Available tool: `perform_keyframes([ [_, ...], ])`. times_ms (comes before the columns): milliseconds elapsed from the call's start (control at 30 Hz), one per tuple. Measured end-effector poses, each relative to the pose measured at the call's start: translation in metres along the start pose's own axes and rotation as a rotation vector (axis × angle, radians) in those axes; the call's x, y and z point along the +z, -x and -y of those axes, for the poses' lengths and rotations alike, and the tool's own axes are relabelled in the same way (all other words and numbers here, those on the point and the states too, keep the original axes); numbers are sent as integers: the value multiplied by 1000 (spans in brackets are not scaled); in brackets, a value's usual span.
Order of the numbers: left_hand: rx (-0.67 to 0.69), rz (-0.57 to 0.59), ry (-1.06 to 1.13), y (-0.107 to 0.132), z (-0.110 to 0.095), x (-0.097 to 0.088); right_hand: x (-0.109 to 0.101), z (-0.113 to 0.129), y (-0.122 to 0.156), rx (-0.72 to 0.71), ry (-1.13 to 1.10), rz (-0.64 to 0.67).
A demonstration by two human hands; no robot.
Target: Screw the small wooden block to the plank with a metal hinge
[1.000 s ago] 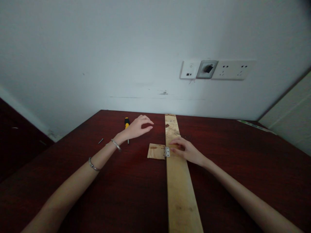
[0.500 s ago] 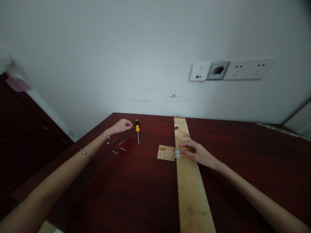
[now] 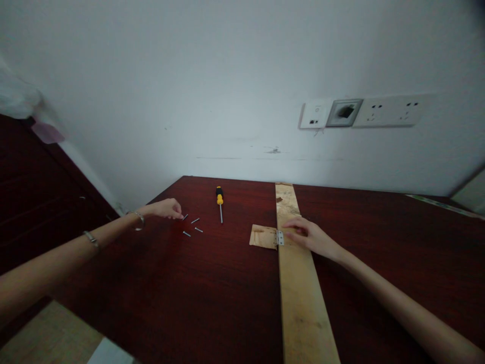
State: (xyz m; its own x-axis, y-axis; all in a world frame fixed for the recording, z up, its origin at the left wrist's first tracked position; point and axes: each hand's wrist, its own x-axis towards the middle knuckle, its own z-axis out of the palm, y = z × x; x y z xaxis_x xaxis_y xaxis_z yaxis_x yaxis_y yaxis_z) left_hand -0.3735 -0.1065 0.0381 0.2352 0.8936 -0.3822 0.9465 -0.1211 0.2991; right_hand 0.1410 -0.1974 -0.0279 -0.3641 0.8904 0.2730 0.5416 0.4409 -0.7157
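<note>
A long pale wooden plank (image 3: 299,288) lies across the dark red table (image 3: 212,293). A small wooden square (image 3: 263,236) sits at its left side, joined to it by a metal hinge (image 3: 280,237). My right hand (image 3: 312,236) rests flat on the plank beside the hinge, fingers stretched out. Far to the left, my left hand (image 3: 164,208) has its fingers pinched together at one of several loose screws (image 3: 192,226) on the table. A yellow-and-black screwdriver (image 3: 220,201) lies just right of the screws.
A white wall stands behind the table, with a row of sockets (image 3: 359,114) at the upper right. A dark wooden cabinet (image 3: 34,192) is at the left. Pale floor (image 3: 53,338) shows past the table's near left corner.
My left hand has moved left, from beside the screwdriver to the loose screws, and its fingers have closed. The view has swung left. My right hand has stayed by the hinge.
</note>
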Motion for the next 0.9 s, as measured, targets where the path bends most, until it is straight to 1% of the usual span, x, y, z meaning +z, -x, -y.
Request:
perform_keyframes([
  [100,-11,-7,-2,5,-2,8,0,0,0,5,7,8],
  [233,-37,-23,1,8,-10,14,0,0,0,4,14,-10],
  [333,-51,-41,-10,7,-13,16,0,0,0,-9,23,-6],
  [500,-74,-48,-23,1,-14,18,0,-2,1,3,40,4],
  [733,-92,-63,-120,-4,-15,20,1,-1,1,2,24,-12],
  [900,-109,-94,-274,-8,-14,22,0,0,1,4,13,-26],
])
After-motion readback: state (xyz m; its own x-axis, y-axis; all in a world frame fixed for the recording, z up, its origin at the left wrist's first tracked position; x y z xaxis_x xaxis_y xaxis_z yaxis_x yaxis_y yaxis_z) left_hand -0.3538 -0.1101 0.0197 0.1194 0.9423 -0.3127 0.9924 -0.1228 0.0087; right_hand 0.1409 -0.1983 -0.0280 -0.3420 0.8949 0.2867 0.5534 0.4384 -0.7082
